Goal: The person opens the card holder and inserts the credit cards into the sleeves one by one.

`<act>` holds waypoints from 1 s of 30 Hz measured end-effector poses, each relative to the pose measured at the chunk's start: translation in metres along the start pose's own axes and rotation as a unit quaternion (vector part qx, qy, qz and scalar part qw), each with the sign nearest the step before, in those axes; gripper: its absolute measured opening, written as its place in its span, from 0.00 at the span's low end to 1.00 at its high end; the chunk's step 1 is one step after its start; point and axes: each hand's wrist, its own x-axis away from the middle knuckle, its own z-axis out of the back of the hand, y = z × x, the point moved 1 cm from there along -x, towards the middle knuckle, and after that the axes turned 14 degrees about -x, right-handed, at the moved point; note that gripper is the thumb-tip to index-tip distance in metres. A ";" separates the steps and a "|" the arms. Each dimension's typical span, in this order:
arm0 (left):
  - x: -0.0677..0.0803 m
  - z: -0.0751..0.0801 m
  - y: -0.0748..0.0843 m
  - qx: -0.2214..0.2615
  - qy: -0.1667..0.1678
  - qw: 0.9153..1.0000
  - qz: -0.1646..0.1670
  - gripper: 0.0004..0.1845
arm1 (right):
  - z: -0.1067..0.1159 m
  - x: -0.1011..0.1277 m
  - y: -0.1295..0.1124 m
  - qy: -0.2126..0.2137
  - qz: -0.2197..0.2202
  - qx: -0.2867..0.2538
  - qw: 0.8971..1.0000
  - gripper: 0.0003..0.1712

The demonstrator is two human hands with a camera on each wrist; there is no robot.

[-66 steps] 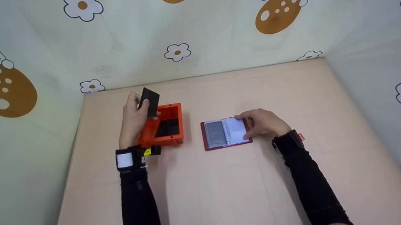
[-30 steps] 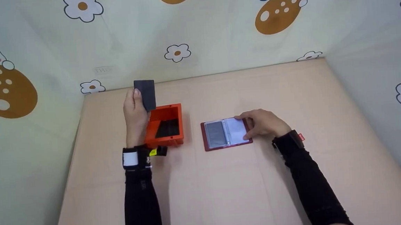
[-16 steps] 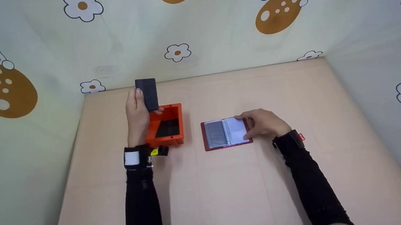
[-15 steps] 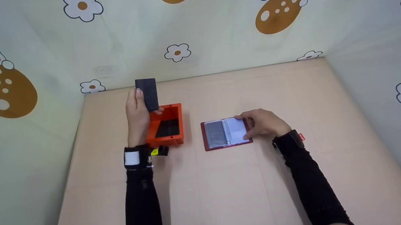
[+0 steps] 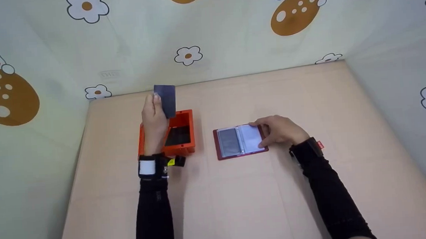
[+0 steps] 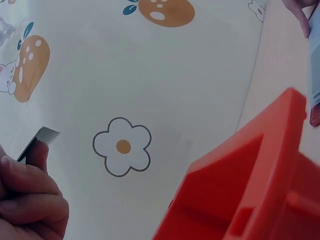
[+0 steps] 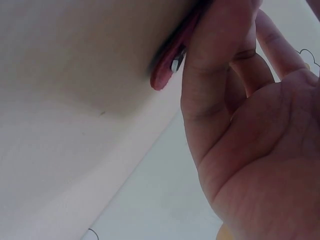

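My left hand (image 5: 155, 123) pinches a dark, thin card (image 5: 166, 101) between thumb and fingers, raised above the orange-red bin (image 5: 189, 132). In the left wrist view the card (image 6: 46, 134) is seen nearly edge-on, its lower part hidden by the fingers. More dark cards (image 5: 180, 136) lie inside the bin. To the right, a dark red card holder (image 5: 217, 145) is spread out on the table, with a dark card behind its left clear sleeve and a pale right page. My right hand (image 5: 282, 130) grips the holder's right edge, thumb on the near part, forefinger at the far corner.
The bin, partly covered by the left hand and wrist, stands left of the card holder on a pale pink tabletop (image 5: 233, 207). Pale patterned sheets (image 5: 230, 33) rise at the back and on both sides. A small black device (image 5: 178, 161) hangs at the left wrist.
My left hand has lifted the dark card up over the bin, turned it more face-on, and then drifted slightly right. The right hand and the card holder have stayed in place.
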 end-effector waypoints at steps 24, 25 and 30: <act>0.020 -0.029 0.030 -0.020 -0.031 0.998 -0.043 0.12 | -0.001 0.000 -0.001 0.000 -0.002 0.000 1.000 0.45; 0.021 -0.032 0.030 -0.017 -0.034 0.998 -0.046 0.11 | -0.001 -0.001 -0.001 0.000 -0.002 0.001 1.000 0.45; 0.031 -0.058 0.035 -0.008 -0.048 0.996 -0.069 0.12 | -0.001 -0.001 -0.001 0.003 0.000 0.005 1.000 0.45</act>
